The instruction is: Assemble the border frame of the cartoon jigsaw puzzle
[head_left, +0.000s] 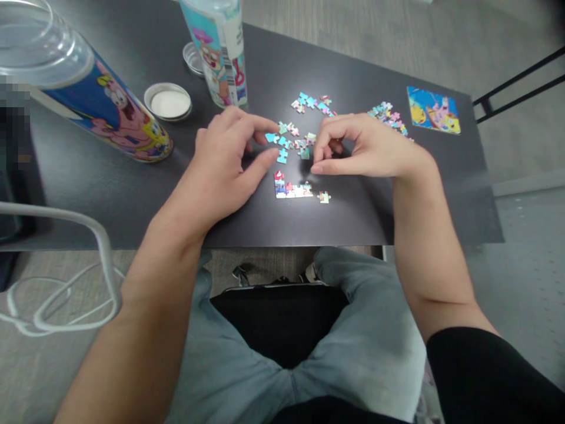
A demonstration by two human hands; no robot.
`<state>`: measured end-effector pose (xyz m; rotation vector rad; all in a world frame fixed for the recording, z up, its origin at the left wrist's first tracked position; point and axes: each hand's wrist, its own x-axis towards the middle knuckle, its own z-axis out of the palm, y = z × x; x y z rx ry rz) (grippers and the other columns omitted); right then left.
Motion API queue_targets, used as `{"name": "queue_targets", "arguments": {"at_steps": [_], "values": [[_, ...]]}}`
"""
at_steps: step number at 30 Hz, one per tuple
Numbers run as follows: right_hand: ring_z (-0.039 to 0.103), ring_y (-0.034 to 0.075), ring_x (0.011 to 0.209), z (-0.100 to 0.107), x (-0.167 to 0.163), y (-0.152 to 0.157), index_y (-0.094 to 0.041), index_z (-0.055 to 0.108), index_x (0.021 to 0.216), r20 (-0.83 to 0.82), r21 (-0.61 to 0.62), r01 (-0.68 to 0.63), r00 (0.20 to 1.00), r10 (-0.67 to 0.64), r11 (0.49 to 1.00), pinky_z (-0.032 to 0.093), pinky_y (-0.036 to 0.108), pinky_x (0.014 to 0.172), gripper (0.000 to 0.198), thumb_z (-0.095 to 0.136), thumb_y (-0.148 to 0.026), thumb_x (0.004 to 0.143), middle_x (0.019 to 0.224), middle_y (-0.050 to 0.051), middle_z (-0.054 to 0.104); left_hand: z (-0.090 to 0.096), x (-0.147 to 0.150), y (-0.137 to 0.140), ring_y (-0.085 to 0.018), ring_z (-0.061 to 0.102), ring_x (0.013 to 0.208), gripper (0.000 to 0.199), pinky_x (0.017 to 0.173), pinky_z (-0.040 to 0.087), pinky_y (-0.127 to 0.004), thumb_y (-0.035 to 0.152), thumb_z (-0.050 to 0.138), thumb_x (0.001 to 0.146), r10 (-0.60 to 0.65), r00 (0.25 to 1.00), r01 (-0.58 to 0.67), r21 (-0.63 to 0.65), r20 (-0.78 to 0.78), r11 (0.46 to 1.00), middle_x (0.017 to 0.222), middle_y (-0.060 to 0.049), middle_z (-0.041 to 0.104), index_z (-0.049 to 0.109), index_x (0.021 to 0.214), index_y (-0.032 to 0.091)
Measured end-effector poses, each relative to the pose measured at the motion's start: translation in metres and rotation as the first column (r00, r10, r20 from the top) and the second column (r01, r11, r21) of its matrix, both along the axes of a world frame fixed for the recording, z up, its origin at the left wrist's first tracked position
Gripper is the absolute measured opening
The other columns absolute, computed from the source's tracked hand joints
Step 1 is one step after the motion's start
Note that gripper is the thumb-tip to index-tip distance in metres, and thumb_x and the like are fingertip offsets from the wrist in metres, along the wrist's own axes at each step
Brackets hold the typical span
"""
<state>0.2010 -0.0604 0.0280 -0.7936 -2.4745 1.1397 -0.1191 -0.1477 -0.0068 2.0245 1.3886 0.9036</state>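
Many small puzzle pieces [282, 156] lie at the upper middle of the frame on the dark worktop [344, 227], probably light and stiff, best pinched by their edges; the left hand [227, 162] is open beside them, the right hand [364, 144] curled, maybe holding one, I cannot tell.

The joined jigsaw section [292, 192] shows red and blue above a mostly white lower edge. Loose jigsaw pieces [282, 156] mix turquoise, pink and cream. The picture card [432, 111] is bright blue with yellow and pink cartoon figures. One canister [121, 112] is deep blue with a pink cartoon starfish; the barcoded canister [216, 65] is turquoise and white. The tabletop [247, 229] is plain dark grey, the jeans [375, 318] faded blue.
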Motion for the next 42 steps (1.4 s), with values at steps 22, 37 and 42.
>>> {"name": "queue_targets", "arguments": {"at_steps": [22,37,42], "values": [[0.061,0.024,0.088,-0.040,0.029,-0.085,-0.033,0.099,0.115,-0.157,0.062,0.324,0.937,-0.311,0.944,0.054,0.043,0.078,0.027,0.109,-0.056,0.105,0.121,0.007,0.081,0.008,0.018,0.001,-0.025,0.072,0.094,0.031,0.095,0.060,-0.043,0.034,0.101,0.101,-0.141,0.985,0.141,-0.016,-0.101,0.990,0.113,-0.004,0.080,0.090,0.130,0.029],[0.053,0.020,0.082,-0.050,0.021,-0.080,-0.030,0.097,0.119,-0.211,0.113,0.321,0.933,-0.293,0.940,0.052,0.040,0.078,0.038,0.108,-0.064,0.108,0.121,0.006,0.079,0.006,0.025,0.003,-0.033,0.079,0.118,0.037,0.100,0.059,-0.048,0.041,0.107,0.097,-0.162,0.980,0.159,-0.038,-0.114,0.987,0.121,-0.005,0.081,0.087,0.127,0.032],[0.053,0.021,0.082,-0.046,0.018,-0.082,-0.030,0.096,0.118,-0.169,0.107,0.347,0.930,-0.327,0.932,0.054,0.042,0.081,0.042,0.106,-0.070,0.108,0.123,0.007,0.079,0.008,0.027,0.003,-0.033,0.079,0.117,0.040,0.098,0.060,-0.048,0.041,0.109,0.094,-0.153,0.978,0.148,-0.043,-0.139,0.988,0.122,-0.005,0.082,0.089,0.128,0.033]]}}
